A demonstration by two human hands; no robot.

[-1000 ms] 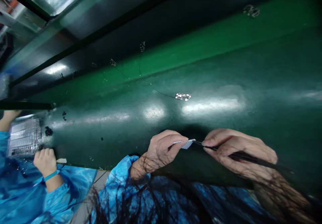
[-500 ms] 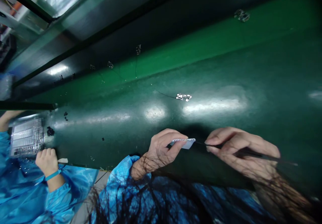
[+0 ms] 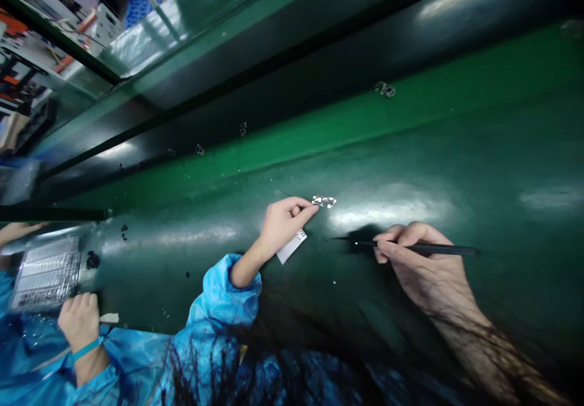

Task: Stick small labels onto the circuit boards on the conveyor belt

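My left hand reaches over the bench, thumb and forefinger pinched at the left end of a small circuit board. A thin dark wire trails from the board toward the upper left, partly behind my fingers. Below that hand lies a white card with black dots at one end. My right hand grips black tweezers that point left, their tip over the bench. A tiny white piece shows near the tip.
Several more circuit boards, one of them at the upper right, lie along the green strip behind. At the left, a co-worker's hand rests near a clear plastic tray and small black parts. A tiny white speck lies on the bench.
My left hand has let go of the white card, which now lies on the bench, and has moved to the circuit board. My right hand has drawn the tweezers away from the card. The view has shifted.
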